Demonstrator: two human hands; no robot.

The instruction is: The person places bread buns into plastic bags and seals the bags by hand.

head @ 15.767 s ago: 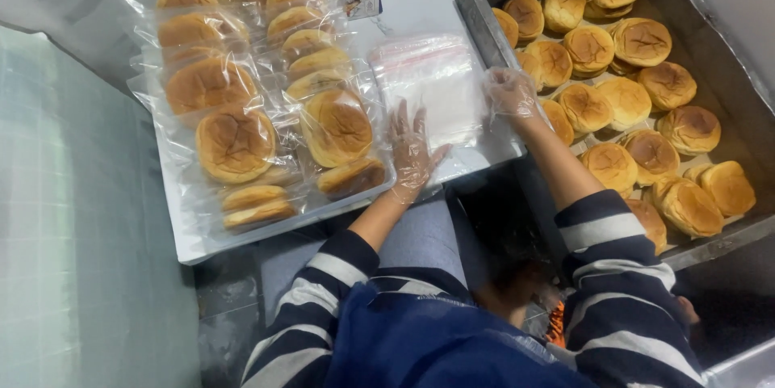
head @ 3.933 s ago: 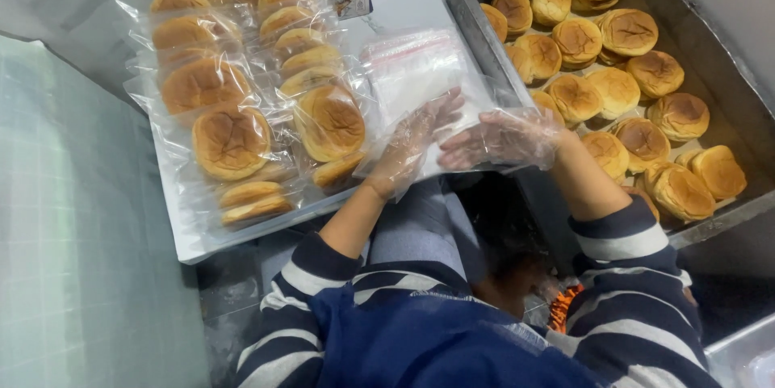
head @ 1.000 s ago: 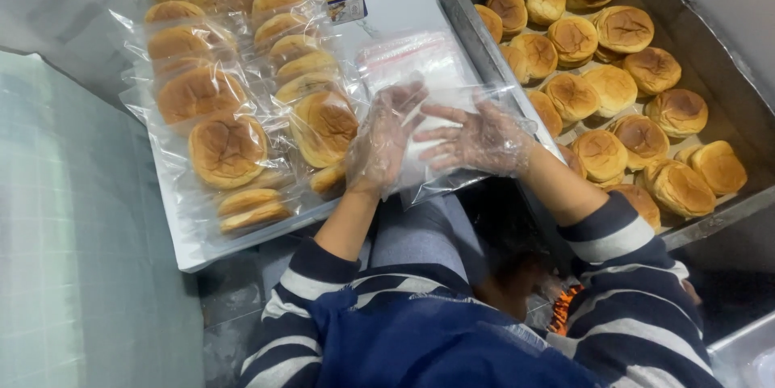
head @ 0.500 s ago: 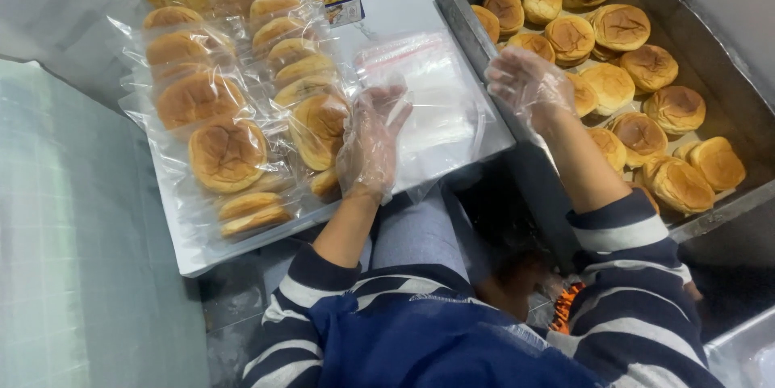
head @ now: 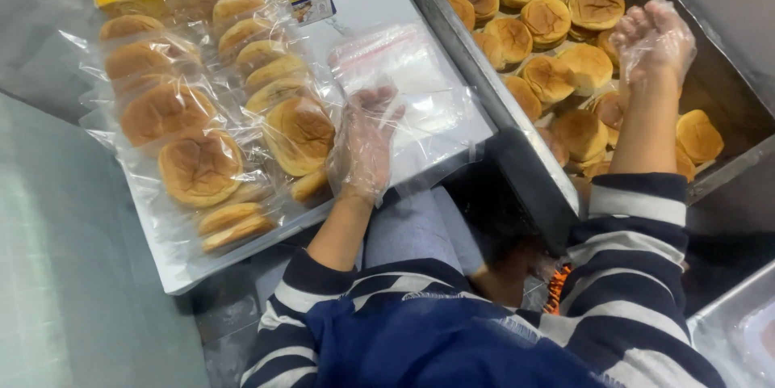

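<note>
My left hand, in a thin plastic glove, lies open and flat, fingers spread, on the stack of clear bags on the white tray, just beside the bagged buns. My right hand, also gloved, hovers over the loose buns in the metal pan, fingers curled; it seems empty, though I cannot tell for sure.

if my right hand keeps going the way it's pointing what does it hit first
Probably the large bun at the far end of the metal tray. The gloved right hand hangs over the loose buns, fingers pointing away; its height above them is unclear.
</note>
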